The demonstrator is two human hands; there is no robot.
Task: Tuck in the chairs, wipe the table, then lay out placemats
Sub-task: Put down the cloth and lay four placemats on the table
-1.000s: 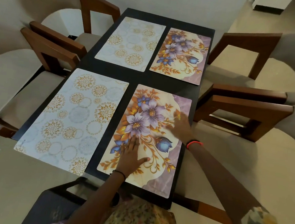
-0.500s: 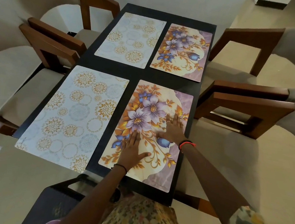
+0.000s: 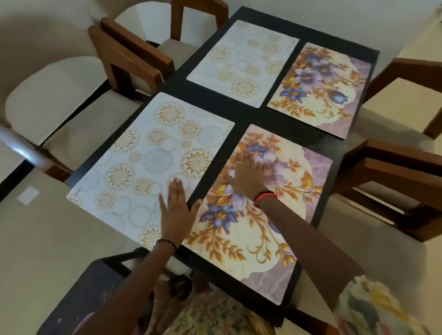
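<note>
Several placemats lie flat on the dark table (image 3: 248, 111). Two are pale with gold circles: a near left placemat (image 3: 141, 161) and a far left placemat (image 3: 244, 60). Two are floral with purple and blue blooms: a near right placemat (image 3: 267, 237) and a far right placemat (image 3: 324, 88). My left hand (image 3: 176, 214) lies flat with straight fingers across the gap between the two near mats. My right hand (image 3: 248, 177), with a red band at the wrist, presses flat on the near floral mat's upper left part.
Wooden chairs with pale cushions stand at the table's sides: two left chairs (image 3: 133, 54) and two right chairs (image 3: 404, 181). A dark stool (image 3: 90, 297) sits at the near end under my left arm. Pale floor surrounds the table.
My left hand slid left off the floral mat onto the edge of the pale near mat. My right hand moved left and up across the floral mat. The view shifted slightly.
</note>
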